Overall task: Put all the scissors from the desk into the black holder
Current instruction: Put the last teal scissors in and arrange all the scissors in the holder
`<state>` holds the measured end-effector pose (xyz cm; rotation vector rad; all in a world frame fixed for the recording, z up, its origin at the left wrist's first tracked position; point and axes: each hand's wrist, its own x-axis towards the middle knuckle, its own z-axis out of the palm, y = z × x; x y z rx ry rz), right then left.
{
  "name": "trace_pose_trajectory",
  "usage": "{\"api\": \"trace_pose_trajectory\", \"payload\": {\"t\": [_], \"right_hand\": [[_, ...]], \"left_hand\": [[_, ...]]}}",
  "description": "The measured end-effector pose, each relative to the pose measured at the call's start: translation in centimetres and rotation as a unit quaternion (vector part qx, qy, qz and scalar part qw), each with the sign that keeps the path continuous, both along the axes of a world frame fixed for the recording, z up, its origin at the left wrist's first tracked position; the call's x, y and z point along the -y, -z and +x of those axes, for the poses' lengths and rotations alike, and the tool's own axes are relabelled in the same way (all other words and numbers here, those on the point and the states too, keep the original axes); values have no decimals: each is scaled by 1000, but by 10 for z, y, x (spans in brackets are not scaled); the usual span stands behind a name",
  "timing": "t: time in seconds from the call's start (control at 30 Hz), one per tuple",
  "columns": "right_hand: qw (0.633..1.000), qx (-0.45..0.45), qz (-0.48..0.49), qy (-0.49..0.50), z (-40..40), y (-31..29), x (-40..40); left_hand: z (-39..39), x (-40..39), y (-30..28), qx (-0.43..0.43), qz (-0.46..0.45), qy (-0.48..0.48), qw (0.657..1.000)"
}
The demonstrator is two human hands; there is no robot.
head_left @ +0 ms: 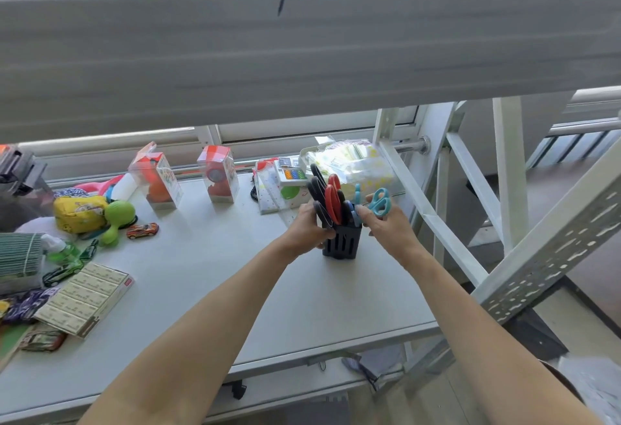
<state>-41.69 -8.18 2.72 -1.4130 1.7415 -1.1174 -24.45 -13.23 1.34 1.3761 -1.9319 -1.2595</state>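
Stood upright on the pale table [208, 277], toward its right side: black holder [342, 242], slotted down its walls, square-sided. Crowded with scissors, handles up — black-handled scissors [317, 186] at the left and back, red-handled scissors [332, 198] in the middle, small blue ones at the right. Left hand [307, 228] wrapped around the holder's left wall, grip closed on it. Right hand [386, 226] just beside the holder's right edge, fingers pinched shut on teal-handled scissors [379, 202], loops raised above the rim.
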Motion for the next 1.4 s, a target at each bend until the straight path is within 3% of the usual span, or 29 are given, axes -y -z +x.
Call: {"api": "trace_pose_trajectory", "payload": {"t": [0.47,0.67,0.87,1.1,1.4], "right_hand": [[999,38,7,13,-5,28,-31],[997,-3,67,37,-4,44,-29],[995,-78,30,-60,-15,16,-4],[982,-29,77,-168,-27,-3,21],[971,53,90,-215,-23,-6,23]], "left_hand": [[12,-11,1,11,13,-66,998],[25,-17,6,36,-10,-97,995],[29,-11,-4,31,-32,-17,999],[10,9,-16,40,-10,63,997],[12,2,-2,-71,-10,-11,997]]}}
